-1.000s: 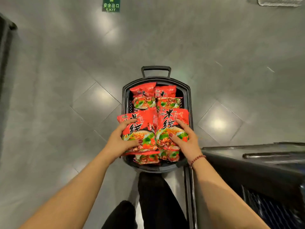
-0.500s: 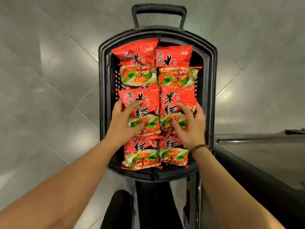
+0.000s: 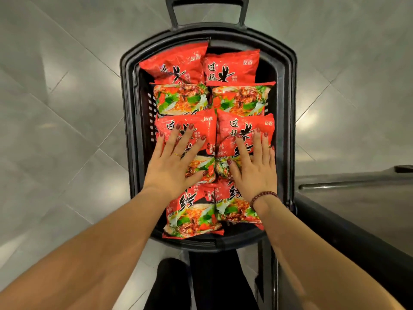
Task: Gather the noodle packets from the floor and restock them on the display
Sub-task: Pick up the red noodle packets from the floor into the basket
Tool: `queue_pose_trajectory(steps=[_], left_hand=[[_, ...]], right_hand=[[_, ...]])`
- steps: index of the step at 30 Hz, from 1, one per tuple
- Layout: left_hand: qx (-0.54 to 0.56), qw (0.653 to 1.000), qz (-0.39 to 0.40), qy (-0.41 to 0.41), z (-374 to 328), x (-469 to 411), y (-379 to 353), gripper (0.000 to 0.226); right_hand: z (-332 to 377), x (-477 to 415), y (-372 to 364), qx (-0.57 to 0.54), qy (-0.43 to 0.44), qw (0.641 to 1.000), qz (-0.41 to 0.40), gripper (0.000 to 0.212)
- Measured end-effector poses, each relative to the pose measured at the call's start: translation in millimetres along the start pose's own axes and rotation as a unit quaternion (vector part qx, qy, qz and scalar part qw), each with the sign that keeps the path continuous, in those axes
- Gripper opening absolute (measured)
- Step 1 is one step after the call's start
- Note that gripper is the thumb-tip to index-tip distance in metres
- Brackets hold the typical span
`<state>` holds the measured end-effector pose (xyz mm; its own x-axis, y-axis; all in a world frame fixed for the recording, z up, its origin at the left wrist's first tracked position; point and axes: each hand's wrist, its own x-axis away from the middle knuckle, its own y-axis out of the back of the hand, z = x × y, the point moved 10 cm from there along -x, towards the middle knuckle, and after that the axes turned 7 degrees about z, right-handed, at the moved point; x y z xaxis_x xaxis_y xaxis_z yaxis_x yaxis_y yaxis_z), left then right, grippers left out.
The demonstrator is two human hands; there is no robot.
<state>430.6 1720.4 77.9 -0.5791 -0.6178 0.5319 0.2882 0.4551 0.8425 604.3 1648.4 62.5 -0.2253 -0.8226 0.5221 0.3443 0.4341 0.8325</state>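
A black plastic basket (image 3: 128, 113) stands on the floor, filled with several red noodle packets in two columns. My left hand (image 3: 174, 166) lies flat, fingers spread, on the middle-left packet (image 3: 206, 130). My right hand (image 3: 254, 166) lies flat on the middle-right packet (image 3: 230, 128). Neither hand grips anything. Two far packets (image 3: 178, 63) (image 3: 232, 66) overlap the middle row, and two near packets (image 3: 192, 218) (image 3: 234, 209) sit partly under my wrists.
The basket's handle (image 3: 206, 3) points away from me. Grey glossy floor tiles (image 3: 67, 130) surround the basket. A dark metal display unit (image 3: 357, 209) runs along the right. My dark-trousered legs (image 3: 201, 283) are below the basket.
The two middle packets went down from a lifted hold into the basket. My hands have flattened on top of them, and the view has come closer to the basket.
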Motion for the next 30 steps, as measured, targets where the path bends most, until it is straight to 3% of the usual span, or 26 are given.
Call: queue_pose_trajectory(steps=[5,10,15,22,30], left_hand=[[0.010,0.999,0.052,-0.010,-6.3,13.8,31.8,0.077],[0.096,0.993,-0.041,-0.053,16.1,64.1,115.7,0.072],[0.108,0.988,-0.108,-0.020,73.1,141.2,201.5,0.064],[0.119,0.964,-0.236,-0.031,151.9,258.3,305.3,0.061],[0.113,0.963,-0.234,-0.070,241.6,322.1,341.4,0.061]], right_hand=[[11.7,10.9,32.0,-0.013,0.002,0.999,0.039,0.061],[61.0,43.5,111.4,-0.082,0.023,0.996,-0.028,0.056],[127.1,89.8,187.5,-0.104,0.078,0.988,-0.083,0.052],[245.3,158.0,276.7,-0.041,0.094,0.984,-0.148,0.048],[361.4,196.4,322.9,-0.058,0.053,0.972,-0.222,0.052]])
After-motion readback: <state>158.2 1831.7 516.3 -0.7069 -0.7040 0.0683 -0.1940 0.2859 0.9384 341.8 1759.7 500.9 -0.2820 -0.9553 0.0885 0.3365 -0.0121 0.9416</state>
